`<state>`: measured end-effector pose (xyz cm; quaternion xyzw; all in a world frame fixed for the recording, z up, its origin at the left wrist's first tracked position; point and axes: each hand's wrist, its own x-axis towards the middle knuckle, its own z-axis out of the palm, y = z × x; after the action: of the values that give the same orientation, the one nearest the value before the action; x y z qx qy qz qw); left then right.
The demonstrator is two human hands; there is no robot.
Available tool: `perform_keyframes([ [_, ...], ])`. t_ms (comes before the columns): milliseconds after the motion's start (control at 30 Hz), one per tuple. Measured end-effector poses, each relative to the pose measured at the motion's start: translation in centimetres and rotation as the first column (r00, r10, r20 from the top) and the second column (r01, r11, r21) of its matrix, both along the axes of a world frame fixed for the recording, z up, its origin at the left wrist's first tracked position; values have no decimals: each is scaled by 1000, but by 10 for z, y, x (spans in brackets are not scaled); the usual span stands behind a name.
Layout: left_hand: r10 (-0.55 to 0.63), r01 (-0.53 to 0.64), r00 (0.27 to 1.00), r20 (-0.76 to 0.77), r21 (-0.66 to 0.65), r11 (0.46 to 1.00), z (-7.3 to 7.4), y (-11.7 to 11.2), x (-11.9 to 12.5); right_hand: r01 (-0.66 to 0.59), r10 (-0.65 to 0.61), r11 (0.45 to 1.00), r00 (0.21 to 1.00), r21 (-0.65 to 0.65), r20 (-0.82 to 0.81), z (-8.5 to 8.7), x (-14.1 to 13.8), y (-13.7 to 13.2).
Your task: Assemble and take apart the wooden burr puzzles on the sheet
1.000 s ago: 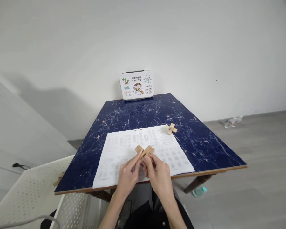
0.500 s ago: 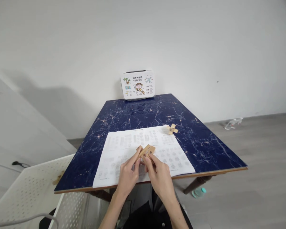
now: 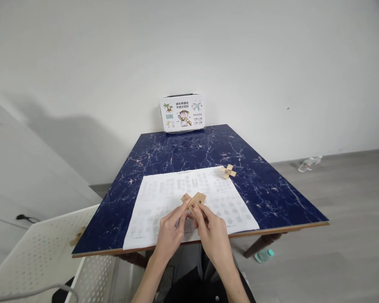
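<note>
Wooden puzzle pieces (image 3: 197, 198), light brown and crossed over each other, are held between my two hands above the printed sheet. My left hand (image 3: 171, 227) pinches them from the left with thumb and forefinger. On the other side my right hand (image 3: 211, 227) grips them, its thumb pressed on top near a dark round mark. The fingers hide the lower parts of the pieces. Under my hands lies a white instruction sheet (image 3: 151, 198) with faint grey diagrams. A wooden burr puzzle (image 3: 228, 171), cross-shaped, sits at the sheet's upper right corner.
The blue marbled table (image 3: 183, 153) meets the wall, where a white case (image 3: 183, 113) with cartoon prints leans. A white perforated basket (image 3: 38, 240) stands at the left, below the tabletop. Plastic bottles, one clear (image 3: 308, 164) and one with a teal cap (image 3: 264, 255), lie on the floor.
The left fingers have shifted slightly down along the wooden pieces, so more of the left piece's end shows. Both hands still hold the pieces in nearly the same place.
</note>
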<state>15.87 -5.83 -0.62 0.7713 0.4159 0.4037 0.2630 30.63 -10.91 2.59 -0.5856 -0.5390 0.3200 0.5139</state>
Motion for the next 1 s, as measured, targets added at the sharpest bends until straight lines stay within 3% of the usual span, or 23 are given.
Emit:
perform_keyframes([
  [500, 37, -37, 999, 4, -26, 999, 2, -2, 0, -28, 27, 999, 999, -25, -26, -4, -4, 3],
  [667, 83, -82, 996, 43, -26, 996, -1, 0, -1, -47, 44, 998, 997, -42, -68, -5, 6, 6],
  [833, 224, -215, 966, 131, -74, 974, 0, 2, 0, 137, -148, 987, 979, 85, 137, -25, 25, 13],
  [1000, 227, -213, 964, 140, -107, 971, 2, 3, 0, 86, -142, 983, 918, 163, 370, -55, 27, 26],
])
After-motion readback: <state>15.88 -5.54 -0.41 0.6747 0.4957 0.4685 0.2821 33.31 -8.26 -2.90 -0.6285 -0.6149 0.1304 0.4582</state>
